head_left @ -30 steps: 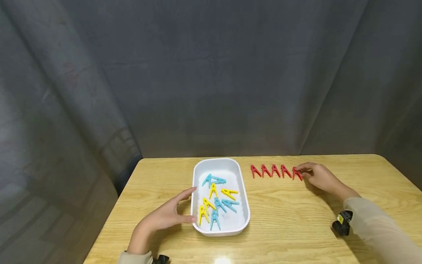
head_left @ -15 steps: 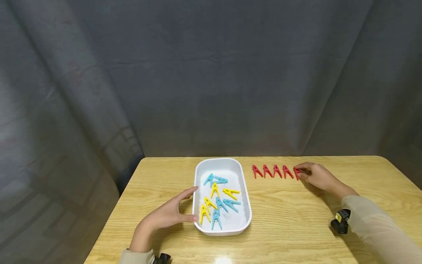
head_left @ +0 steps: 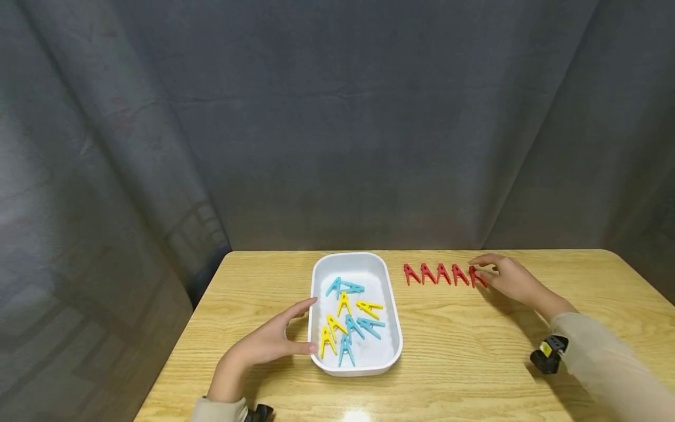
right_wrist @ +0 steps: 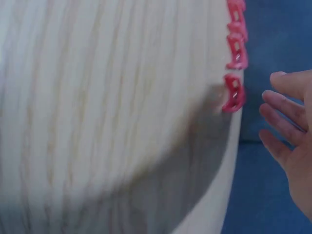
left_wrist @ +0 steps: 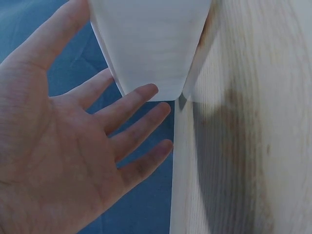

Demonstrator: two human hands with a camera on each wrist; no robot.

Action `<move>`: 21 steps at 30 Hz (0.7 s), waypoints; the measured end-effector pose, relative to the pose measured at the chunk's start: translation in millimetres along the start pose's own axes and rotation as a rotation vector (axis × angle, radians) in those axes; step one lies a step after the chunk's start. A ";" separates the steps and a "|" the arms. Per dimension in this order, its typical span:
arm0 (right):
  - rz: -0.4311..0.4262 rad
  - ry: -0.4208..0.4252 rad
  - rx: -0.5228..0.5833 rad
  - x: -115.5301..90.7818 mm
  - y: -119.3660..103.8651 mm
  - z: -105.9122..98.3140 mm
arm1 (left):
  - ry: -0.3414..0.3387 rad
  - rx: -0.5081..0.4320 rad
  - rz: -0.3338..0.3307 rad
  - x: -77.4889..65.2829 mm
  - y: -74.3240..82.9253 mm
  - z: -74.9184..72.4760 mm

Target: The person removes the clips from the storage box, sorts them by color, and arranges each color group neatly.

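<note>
In my head view, the left hand [head_left: 263, 343] is spread at lower left of centre, thumb and index fingertip at the rim of the white tray [head_left: 398, 351] holding yellow clips [head_left: 362, 305] and blue clips [head_left: 354, 289]. Right of centre, I see the right hand [head_left: 511, 281], fingers parted, beside the rightmost of five red clips [head_left: 442, 271] lined up on the worktop [head_left: 448, 351].

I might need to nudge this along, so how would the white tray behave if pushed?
The white tray would probably slide rather than tip, since it's wide and low. Its smooth, shape-holding walls suggest stiff, light plastic. The yellow clothespins and blue clothespins lying loose inside may shift.
</note>
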State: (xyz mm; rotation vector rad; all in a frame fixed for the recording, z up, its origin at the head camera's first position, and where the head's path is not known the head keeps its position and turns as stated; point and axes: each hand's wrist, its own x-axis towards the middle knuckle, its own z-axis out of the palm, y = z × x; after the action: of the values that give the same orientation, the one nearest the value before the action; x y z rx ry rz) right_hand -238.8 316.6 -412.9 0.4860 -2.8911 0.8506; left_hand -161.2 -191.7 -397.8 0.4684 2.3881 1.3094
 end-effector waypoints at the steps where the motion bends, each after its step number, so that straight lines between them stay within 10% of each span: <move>1: -0.008 0.006 -0.004 -0.5 -3.7 -1.5 | 0.001 -0.002 0.001 0.2 0.7 -0.2; 21: -0.200 0.111 0.113 -11.4 -92.5 23.6 | 0.001 -0.033 0.005 0.0 2.9 0.2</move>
State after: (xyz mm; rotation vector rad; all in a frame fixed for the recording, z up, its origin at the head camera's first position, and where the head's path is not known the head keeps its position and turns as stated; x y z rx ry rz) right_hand -197.8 233.5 -387.3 0.7013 -2.6503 0.9781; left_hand -160.7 -190.1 -395.5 0.4647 2.3636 1.3499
